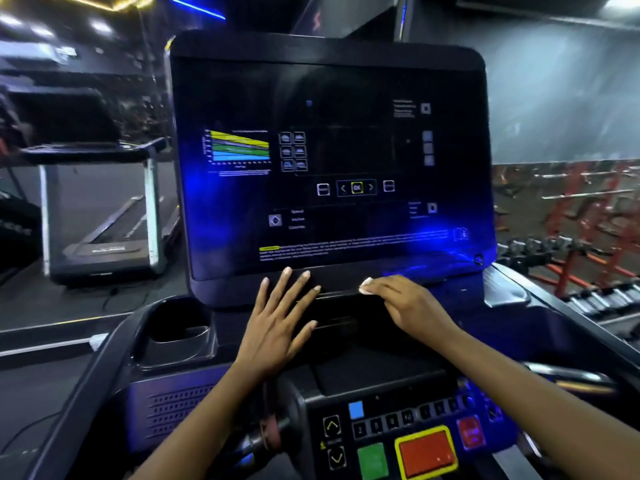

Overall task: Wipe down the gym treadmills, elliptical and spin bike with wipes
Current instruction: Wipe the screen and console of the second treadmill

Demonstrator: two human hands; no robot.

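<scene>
Wipe [366, 283] under right hand [403, 304]

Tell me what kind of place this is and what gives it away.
Most likely a commercial gym. A treadmill console fills the view, a second treadmill stands at the left, and dumbbell racks line the right side.

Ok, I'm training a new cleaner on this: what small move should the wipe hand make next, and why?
Probably slide the right hand and its wipe rightward along the ledge under the treadmill screen. The wipe sits pressed near the ledge's middle, the left hand rests flat just to its left, and the ledge's right stretch lies uncovered.
</scene>
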